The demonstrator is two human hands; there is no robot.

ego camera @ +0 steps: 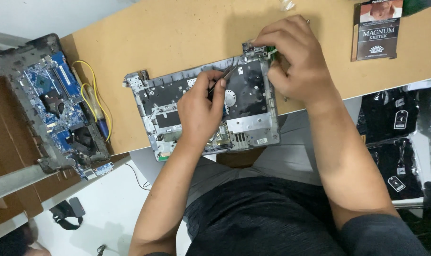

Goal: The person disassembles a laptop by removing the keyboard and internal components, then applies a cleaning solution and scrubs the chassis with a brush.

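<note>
A grey laptop top case (pixel 253 130) lies inside-up at the near edge of a tan table (pixel 177 33). My left hand (pixel 201 111) rests on the middle of the case and grips black tweezers (pixel 223 78), whose tips point up toward the case's far right corner. My right hand (pixel 293 59) covers that corner by the metal hinge (pixel 251 47) and pinches a small green part (pixel 271 53), largely hidden by the fingers.
A second laptop base with an exposed blue circuit board (pixel 59 102) sits at the table's left end, with yellow wires (pixel 93 90) beside it. A dark flat box (pixel 377 29) lies far right. Black packaged goods (pixel 395 142) lie on the right. My lap is under the table edge.
</note>
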